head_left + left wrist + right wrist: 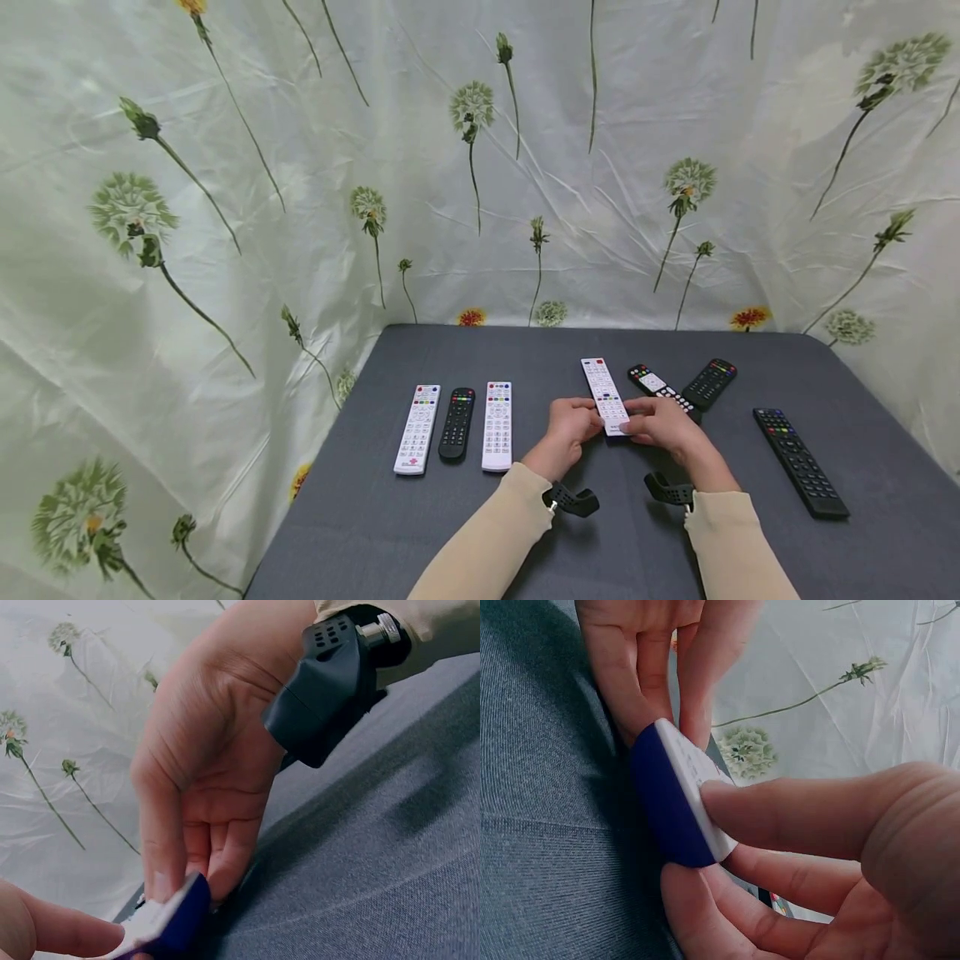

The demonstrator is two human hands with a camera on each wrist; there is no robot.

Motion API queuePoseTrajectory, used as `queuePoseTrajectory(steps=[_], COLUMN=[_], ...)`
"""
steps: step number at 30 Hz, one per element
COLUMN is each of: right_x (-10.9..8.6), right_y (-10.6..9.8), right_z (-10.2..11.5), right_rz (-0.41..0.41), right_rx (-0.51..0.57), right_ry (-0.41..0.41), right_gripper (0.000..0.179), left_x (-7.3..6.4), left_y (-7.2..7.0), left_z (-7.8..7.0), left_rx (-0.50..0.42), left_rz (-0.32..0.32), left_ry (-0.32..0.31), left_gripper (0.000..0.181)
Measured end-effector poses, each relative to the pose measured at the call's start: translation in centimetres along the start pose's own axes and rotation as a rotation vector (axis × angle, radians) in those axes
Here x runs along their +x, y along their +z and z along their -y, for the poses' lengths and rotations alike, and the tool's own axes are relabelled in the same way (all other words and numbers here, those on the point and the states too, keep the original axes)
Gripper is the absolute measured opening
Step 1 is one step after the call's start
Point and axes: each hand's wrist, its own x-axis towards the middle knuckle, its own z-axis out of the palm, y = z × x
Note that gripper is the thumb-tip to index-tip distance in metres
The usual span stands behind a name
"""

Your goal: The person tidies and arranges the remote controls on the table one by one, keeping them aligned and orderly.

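Observation:
Both hands hold a white remote control (603, 390) near its lower end, tilted over the table. Its underside is dark blue, as the right wrist view shows on the remote's end (671, 802). My left hand (572, 423) grips the left edge, thumb and fingers bent around it. On the other side, my right hand (666, 427) pinches the remote, its thumb (780, 814) on the white face and its fingers curled below. Close beyond the right hand lies a black remote with a white-and-coloured keypad (652, 382), touching a second black remote (711, 383).
To the left lie a white remote (417, 429), a black remote (457, 423) and another white remote (497, 427), side by side. A long black remote (801, 462) rests at the right. Behind the dark grey table (360, 533) hangs a flower-print curtain (420, 125).

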Motion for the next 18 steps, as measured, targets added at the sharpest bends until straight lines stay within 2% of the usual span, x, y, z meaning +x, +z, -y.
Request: queuePoseTrajectory(steps=[6,12,18], right_x=[0.1,0.0,-0.1], right_y=[0.0,0.2,0.6], right_z=[0.1,0.4,0.9], right_rz=[0.007,0.004,-0.004], right_rx=[0.056,0.058,0.049], right_ry=[-0.018,-0.034,-0.059], right_gripper=[0.055,0.057,0.058], left_x=[0.1,0.0,-0.5], left_y=[-0.2,-0.5,-1.1], left_z=[0.1,-0.2,-0.8], left_rx=[0.005,-0.043,-0.024], left_rz=[-0.026,0.004,0.015], left_ry=[0.022,0.031,0.031], left_gripper=[0.034,0.035,0.036])
